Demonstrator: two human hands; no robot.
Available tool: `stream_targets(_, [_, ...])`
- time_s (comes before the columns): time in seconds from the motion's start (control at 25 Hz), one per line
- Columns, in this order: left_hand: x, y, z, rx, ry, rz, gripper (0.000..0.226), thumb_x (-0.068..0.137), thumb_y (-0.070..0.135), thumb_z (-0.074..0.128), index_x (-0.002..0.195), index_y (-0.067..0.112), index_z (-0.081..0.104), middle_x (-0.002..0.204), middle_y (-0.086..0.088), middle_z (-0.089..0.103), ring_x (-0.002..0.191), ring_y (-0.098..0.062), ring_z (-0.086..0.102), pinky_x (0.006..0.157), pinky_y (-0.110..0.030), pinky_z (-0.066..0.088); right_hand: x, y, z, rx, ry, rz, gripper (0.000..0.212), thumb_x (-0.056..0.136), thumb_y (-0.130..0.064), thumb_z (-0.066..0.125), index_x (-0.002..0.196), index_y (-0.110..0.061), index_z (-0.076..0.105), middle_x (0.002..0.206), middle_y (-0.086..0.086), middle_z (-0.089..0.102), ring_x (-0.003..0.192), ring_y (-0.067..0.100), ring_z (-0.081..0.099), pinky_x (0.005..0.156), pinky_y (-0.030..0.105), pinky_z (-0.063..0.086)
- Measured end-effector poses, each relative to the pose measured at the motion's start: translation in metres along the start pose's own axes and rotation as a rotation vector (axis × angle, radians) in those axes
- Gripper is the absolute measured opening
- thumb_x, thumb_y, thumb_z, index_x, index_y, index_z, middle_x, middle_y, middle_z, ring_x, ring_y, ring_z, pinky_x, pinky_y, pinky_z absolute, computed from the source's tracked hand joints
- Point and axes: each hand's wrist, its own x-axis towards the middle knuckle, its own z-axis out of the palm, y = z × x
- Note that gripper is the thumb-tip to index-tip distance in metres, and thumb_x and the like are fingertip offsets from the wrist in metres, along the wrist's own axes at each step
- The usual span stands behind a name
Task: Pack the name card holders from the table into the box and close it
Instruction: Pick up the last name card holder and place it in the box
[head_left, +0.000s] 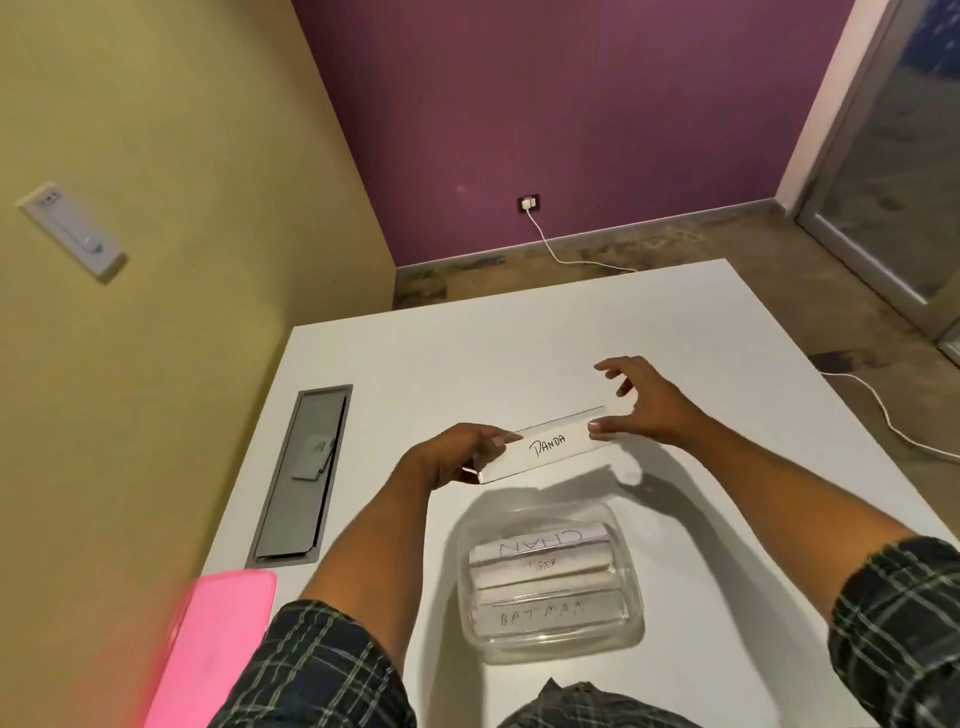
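Note:
A clear name card holder (545, 447) with a white card reading PANDA hangs above the table, behind the box. My left hand (452, 457) grips its left end. My right hand (644, 405) has its thumb on the right end, with the other fingers spread apart above it. The clear plastic box (631, 613) stands open near the front edge of the table. Inside it lie three holders (545, 577), with cards reading CHAN, TIGER and BATMAN. The pink lid (213, 649) lies at the front left corner, off the box.
The white table (519, 353) has a grey cable hatch (301, 478) set into its left side. A yellow wall is close on the left. A white cable (883, 415) runs along the floor to the right of the table.

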Motion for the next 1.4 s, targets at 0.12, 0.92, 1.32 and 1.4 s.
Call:
stream_targets(0.12, [-0.01, -0.017, -0.008, 0.068, -0.034, 0.003, 0.037, 0.09, 0.023, 0.051, 0.115, 0.038, 0.074, 0.09, 0.0, 0.047, 0.08, -0.016, 0.042, 0.078, -0.027, 0.045, 0.001, -0.01, 0.007, -0.229, -0.348, -0.093, 0.09, 0.056, -0.066, 0.088, 0.137, -0.051, 0.049, 0.124, -0.024, 0.058, 0.112, 0.0, 0.053, 0.092, 0.026, 0.044])
stream_targets(0.92, [-0.009, -0.073, 0.043, 0.825, -0.139, -0.08, 0.053, 0.076, 0.017, 0.083, 0.127, 0.018, 0.066, 0.115, -0.001, 0.072, 0.098, -0.016, 0.064, 0.085, -0.024, 0.047, -0.077, 0.008, 0.106, -0.928, -0.491, -0.62, 0.057, 0.087, -0.046, 0.07, 0.131, -0.013, 0.056, 0.109, 0.005, 0.068, 0.1, 0.031, 0.062, 0.083, 0.039, 0.043])
stream_targets(1.32, [-0.009, -0.101, 0.057, 1.391, 0.081, 0.135, 0.034, 0.08, 0.032, 0.07, 0.112, 0.021, 0.067, 0.107, -0.004, 0.068, 0.095, -0.028, 0.067, 0.068, -0.029, 0.039, -0.078, 0.017, 0.123, -1.025, -0.56, -0.581, 0.03, 0.098, -0.032, 0.05, 0.121, -0.014, 0.056, 0.109, 0.004, 0.068, 0.096, 0.03, 0.064, 0.073, 0.036, 0.047])
stream_targets(1.4, [-0.009, -0.103, 0.06, 1.474, 0.081, 0.185, 0.026, 0.078, 0.029, 0.071, 0.101, 0.017, 0.066, 0.103, -0.004, 0.068, 0.092, -0.03, 0.067, 0.068, -0.03, 0.036, -0.079, 0.018, 0.123, -1.018, -0.566, -0.557, 0.029, 0.098, -0.032, 0.05, 0.12, -0.014, 0.057, 0.11, 0.005, 0.066, 0.098, 0.03, 0.063, 0.072, 0.036, 0.047])
